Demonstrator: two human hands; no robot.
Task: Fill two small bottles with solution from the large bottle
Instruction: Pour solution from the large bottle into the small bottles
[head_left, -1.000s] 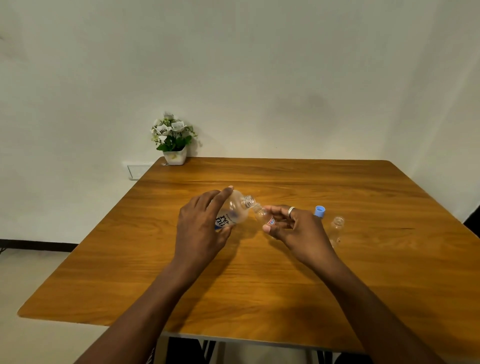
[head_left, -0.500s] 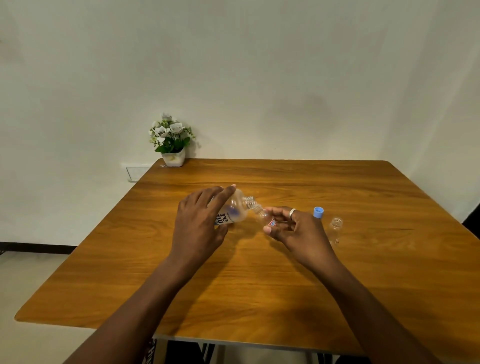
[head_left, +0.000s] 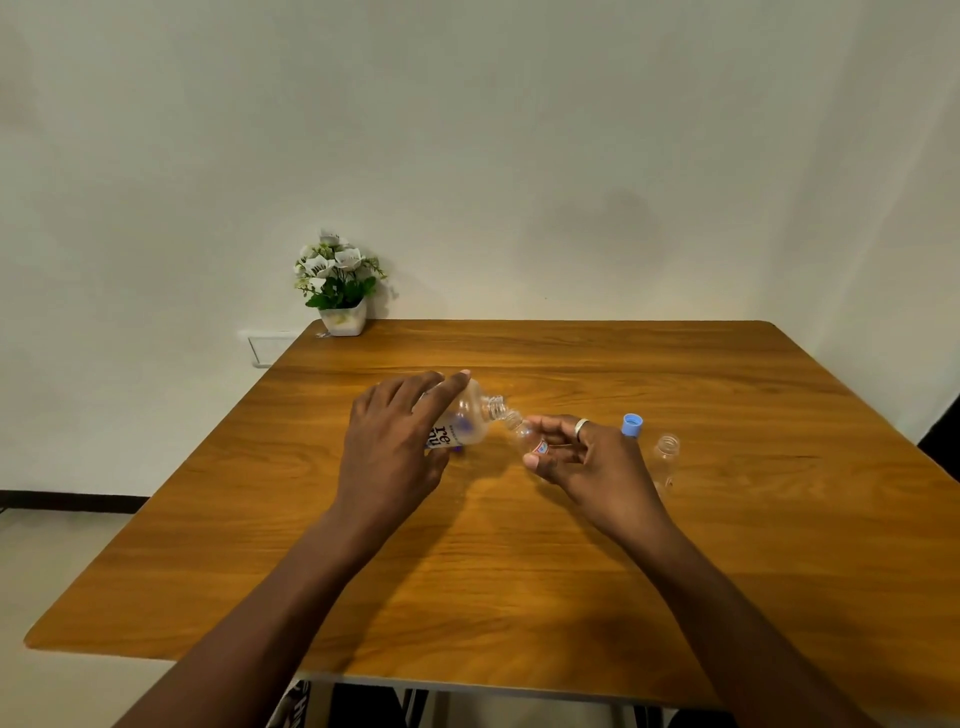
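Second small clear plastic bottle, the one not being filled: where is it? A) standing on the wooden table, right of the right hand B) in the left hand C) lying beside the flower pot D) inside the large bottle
A: the uncapped small clear plastic bottle stands on the wooden table, just right of the right hand, near the blue cap.

Readable text: one label only
large bottle (head_left: 464, 422) label shows "re" over "nu"; small bottle (head_left: 530, 439) label illegible.

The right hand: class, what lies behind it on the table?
Behind the right hand stand a blue cap and an uncapped small clear bottle on the table. The hand covers the cap's base, so what it rests on cannot be seen.
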